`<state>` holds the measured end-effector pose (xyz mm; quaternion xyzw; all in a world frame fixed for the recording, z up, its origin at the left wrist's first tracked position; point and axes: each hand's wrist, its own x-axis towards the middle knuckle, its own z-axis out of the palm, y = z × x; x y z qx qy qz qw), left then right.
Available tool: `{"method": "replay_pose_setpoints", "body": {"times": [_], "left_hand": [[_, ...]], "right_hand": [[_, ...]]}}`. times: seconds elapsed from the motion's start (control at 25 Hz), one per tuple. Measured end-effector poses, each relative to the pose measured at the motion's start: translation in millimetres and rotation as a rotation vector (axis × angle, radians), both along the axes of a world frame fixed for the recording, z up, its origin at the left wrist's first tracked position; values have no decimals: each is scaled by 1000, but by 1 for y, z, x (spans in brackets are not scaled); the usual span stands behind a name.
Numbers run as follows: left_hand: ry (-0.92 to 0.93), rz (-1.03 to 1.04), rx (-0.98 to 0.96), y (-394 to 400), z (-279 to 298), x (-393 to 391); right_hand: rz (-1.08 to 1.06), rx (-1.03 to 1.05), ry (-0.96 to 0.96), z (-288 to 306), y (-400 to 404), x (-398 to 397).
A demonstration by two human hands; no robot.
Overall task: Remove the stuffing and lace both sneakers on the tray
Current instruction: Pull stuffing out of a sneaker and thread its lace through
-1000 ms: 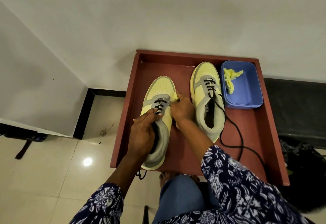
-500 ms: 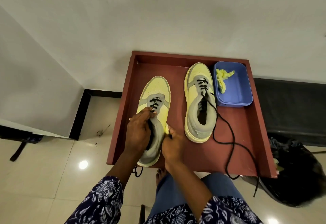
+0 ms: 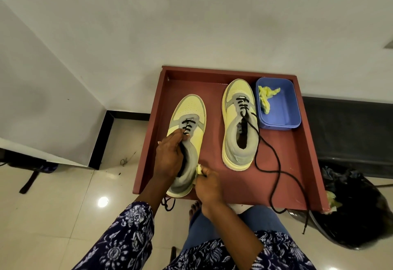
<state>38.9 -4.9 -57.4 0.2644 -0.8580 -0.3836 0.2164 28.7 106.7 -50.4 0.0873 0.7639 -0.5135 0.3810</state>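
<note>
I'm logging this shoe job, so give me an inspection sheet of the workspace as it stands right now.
Surface: red-brown tray, raised rim, both sneakers on it.
Job's things: left sneaker, partly laced, lace end hanging off the tray's near edge; right sneaker, partly laced, long black lace trailing across the tray and over its near edge; yellow stuffing in the blue tub.
Clutter: black bag beside the tray, yellow scraps at its mouth.
Hands: left hand grips the left sneaker's collar; right hand pinches a yellow wad at its heel.
Cables: nothing seen.
Surroundings: white wall, glossy tiled floor, black skirting.
</note>
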Motion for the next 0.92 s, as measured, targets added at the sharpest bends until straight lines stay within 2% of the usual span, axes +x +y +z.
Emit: {"method": "replay_pose_setpoints", "body": {"times": [0.08, 0.24, 0.36, 0.48, 0.72, 0.92], "left_hand": [[-15, -17, -4, 1, 2, 0], [-75, -54, -55, 3, 10, 4], [-227, -12, -100, 0, 17, 3], [-396, 10, -250, -6, 23, -5], [-413, 76, -162, -11, 50, -14], [-469, -53, -204, -29, 83, -12]], "right_hand": [[-20, -24, -89, 4, 6, -5], [-136, -139, -134, 24, 20, -20], [-231, -284, -181, 43, 27, -33], [-253, -359, -181, 60, 35, -45], [-321, -367, -148, 77, 57, -67], [-347, -413, -153, 87, 60, -68]]}}
